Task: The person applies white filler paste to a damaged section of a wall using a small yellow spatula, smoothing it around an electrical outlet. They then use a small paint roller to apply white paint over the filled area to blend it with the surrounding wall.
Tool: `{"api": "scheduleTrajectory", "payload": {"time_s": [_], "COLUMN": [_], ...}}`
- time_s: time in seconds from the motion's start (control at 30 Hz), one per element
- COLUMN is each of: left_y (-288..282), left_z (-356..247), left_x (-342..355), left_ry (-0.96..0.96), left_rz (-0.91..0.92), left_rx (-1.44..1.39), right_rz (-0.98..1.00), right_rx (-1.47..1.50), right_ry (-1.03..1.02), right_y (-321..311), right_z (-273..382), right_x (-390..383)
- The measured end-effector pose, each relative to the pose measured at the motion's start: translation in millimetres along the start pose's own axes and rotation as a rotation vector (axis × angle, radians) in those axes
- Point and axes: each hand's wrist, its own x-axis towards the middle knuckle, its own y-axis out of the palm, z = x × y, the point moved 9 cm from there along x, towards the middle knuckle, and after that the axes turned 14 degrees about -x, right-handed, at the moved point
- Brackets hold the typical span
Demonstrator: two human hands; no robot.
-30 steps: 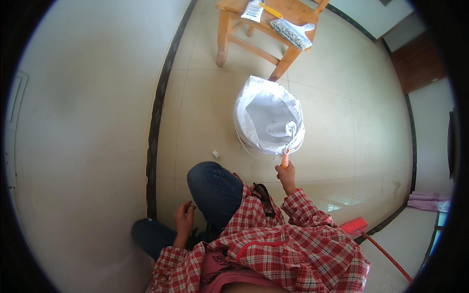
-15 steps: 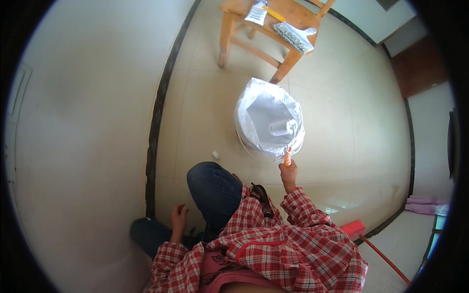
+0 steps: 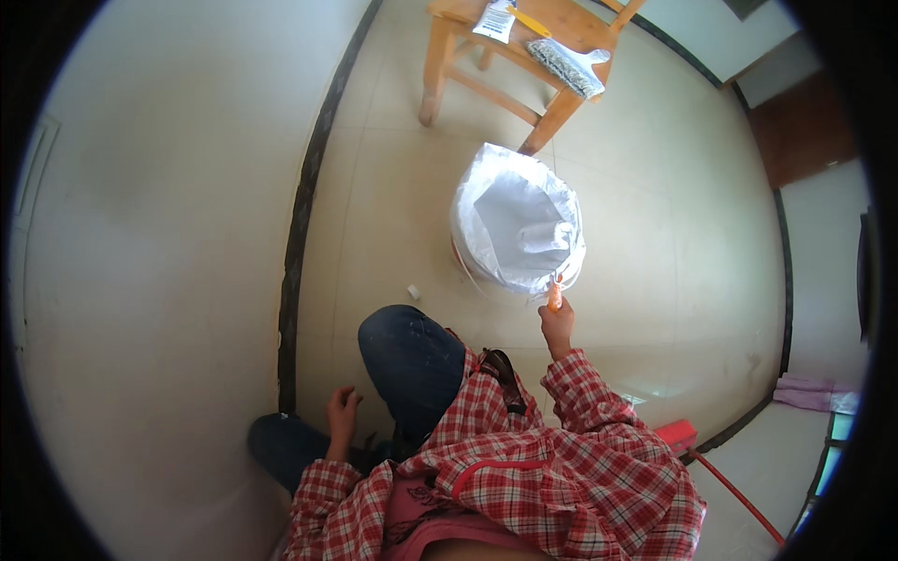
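My right hand (image 3: 557, 323) grips the orange handle (image 3: 555, 294) of a small paint roller. The white roller head (image 3: 545, 237) lies inside a bucket lined with white plastic (image 3: 482, 182), near its right inner side. The bucket stands on the tiled floor in front of me, with a wire handle hanging at its side. My left hand (image 3: 341, 411) hangs low beside my bent knee (image 3: 407, 355), fingers loosely curled and apart, holding nothing. A small white object (image 3: 412, 292) lies on the floor between my knee and the bucket.
A wooden chair (image 3: 438, 65) beyond the bucket holds a white tube (image 3: 494, 21), a yellow tool (image 3: 528, 21) and a fluffy pad brush (image 3: 566, 67). A white wall (image 3: 150, 280) runs along my left. A red broom-like head (image 3: 675, 432) with a red pole lies at my lower right.
My right hand has moved slightly up and to the right with the roller, whose head shifts a little within the bucket. My left hand has moved slightly leftward.
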Motion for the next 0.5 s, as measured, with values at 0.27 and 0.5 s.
{"api": "scheduleTrajectory", "payload": {"time_s": [0.27, 0.5], "left_y": [3, 2], "left_z": [-4, -1], "left_x": [1, 4], "left_ry": [0.0, -0.01], "left_rz": [-0.004, -0.005], "left_rx": [0.002, -0.013], "right_rz": [0.097, 0.234], "right_rx": [0.138, 0.449], "right_ry": [0.117, 0.212], "right_y": [2, -5], "right_z": [-9, 39], "right_x": [3, -11]}}
